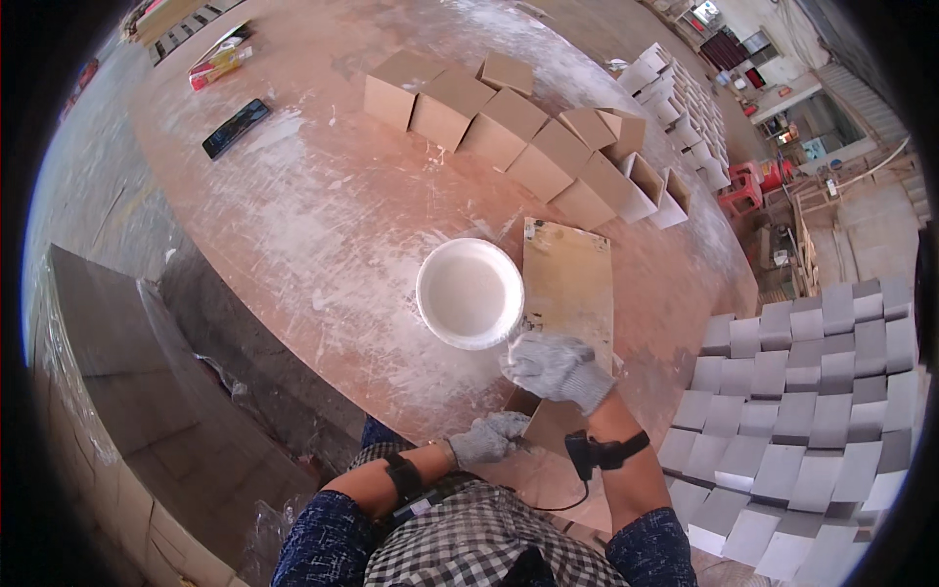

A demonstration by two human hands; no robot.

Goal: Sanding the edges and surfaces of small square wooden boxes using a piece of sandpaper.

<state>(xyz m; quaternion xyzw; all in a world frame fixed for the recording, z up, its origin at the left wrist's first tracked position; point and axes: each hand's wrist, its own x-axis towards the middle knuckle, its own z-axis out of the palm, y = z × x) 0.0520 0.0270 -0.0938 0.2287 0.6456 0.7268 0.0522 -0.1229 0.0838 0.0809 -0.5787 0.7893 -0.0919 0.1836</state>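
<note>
Grey-gloved right hand (555,366) curled over board (567,284) edge beside white bowl (469,293); left hand (489,437) grip unclear, fingers hidden.

1 white bowl (469,293), 1 phone (235,127), approx 11 cardboard boxes (509,127) (table only).

White bowl (469,293), grey knitted gloves (both hands), tan boxes (509,132), checked shirt (479,548), black phone (235,127)

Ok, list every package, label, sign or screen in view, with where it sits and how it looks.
Phone: far left of the table, flat dark rectangle, screen dark.
Packet: beyond the phone at the table's far edge, flat, red and yellow.
Cardboard boxes: far side of the table, a row of plain brown cartons, some open.
No signs legible.
</note>
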